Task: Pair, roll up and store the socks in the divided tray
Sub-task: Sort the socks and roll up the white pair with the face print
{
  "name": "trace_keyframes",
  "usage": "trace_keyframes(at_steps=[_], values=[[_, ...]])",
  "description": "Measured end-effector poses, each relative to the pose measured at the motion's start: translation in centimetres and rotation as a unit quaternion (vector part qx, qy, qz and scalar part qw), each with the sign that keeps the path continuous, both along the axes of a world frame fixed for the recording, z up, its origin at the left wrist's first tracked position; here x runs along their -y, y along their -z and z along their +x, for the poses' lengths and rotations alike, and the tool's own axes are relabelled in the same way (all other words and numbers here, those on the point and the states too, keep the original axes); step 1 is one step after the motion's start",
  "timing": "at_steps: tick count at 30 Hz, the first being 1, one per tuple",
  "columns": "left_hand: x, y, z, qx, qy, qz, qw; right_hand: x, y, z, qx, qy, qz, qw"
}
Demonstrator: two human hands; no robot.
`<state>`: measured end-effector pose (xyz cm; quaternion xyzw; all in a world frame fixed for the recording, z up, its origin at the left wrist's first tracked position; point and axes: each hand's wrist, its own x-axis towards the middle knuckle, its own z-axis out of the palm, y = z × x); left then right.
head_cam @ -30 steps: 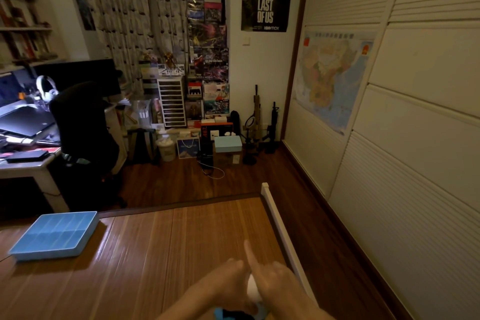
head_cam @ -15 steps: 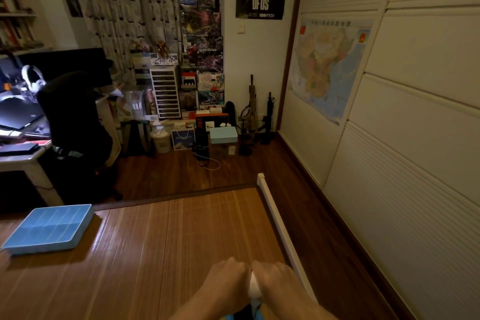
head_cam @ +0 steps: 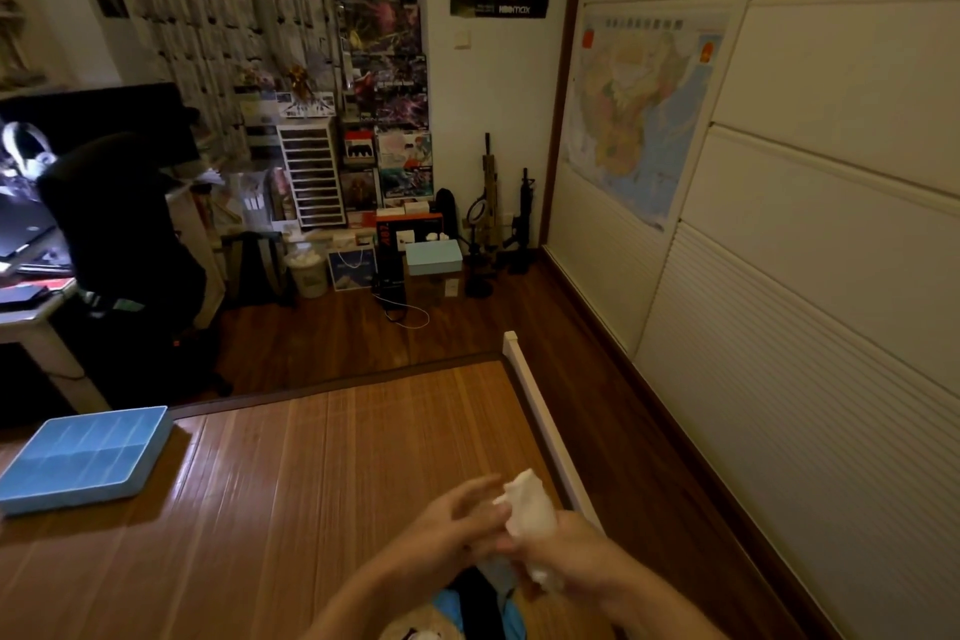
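Note:
A white sock (head_cam: 529,509) stands up between my hands near the bottom middle of the bamboo mat (head_cam: 311,483). My right hand (head_cam: 566,554) grips its lower part. My left hand (head_cam: 452,522) touches the sock's left side with its fingers stretched toward it. Under my wrists lies a small pile of socks (head_cam: 478,598), black, blue and beige. The blue divided tray (head_cam: 85,457) sits far to the left on the mat, well away from both hands, and its compartments look empty.
A white rail (head_cam: 540,426) runs along the mat's right edge, with dark wooden floor and white slatted wardrobe doors (head_cam: 779,327) beyond it. A black chair (head_cam: 119,234) and a desk stand at the left. Boxes and clutter line the far wall.
The white sock has come up from between my closed-together hands and now sticks out above them. My left fingers have spread. The view has dipped slightly.

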<state>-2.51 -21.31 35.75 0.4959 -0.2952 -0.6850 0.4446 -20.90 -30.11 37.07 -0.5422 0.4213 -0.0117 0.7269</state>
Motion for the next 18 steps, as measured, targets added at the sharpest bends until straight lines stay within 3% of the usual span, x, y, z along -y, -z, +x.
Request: trace_keyframes(at_steps=[1, 4, 6, 9, 12, 18], values=[[0.2, 0.2, -0.6, -0.031, -0.003, 0.01, 0.999, 0.0, 0.2, -0.1, 0.042, 0.005, 0.048, 0.998], [0.6, 1.1, -2.4, -0.005, -0.013, 0.007, 1.0, -0.3, 0.5, 0.2, 0.084, -0.001, 0.083, 0.993], [0.9, 1.2, -3.2, 0.021, -0.034, 0.029, 0.999, -0.7, 0.7, 0.7, 0.057, 0.01, 0.02, 0.998], [1.2, 1.6, -4.4, 0.101, -0.053, 0.038, 0.993, -1.2, 1.0, 1.9, -0.059, 0.036, -0.105, 0.992], [1.2, 2.2, -4.8, 0.147, -0.084, 0.026, 0.985, -1.5, 1.3, 2.2, -0.104, 0.045, -0.118, 0.987], [0.9, 4.3, -4.8, 0.064, -0.076, 0.041, 0.994, -2.4, 3.0, 0.7, -0.073, 0.064, -0.061, 0.993]])
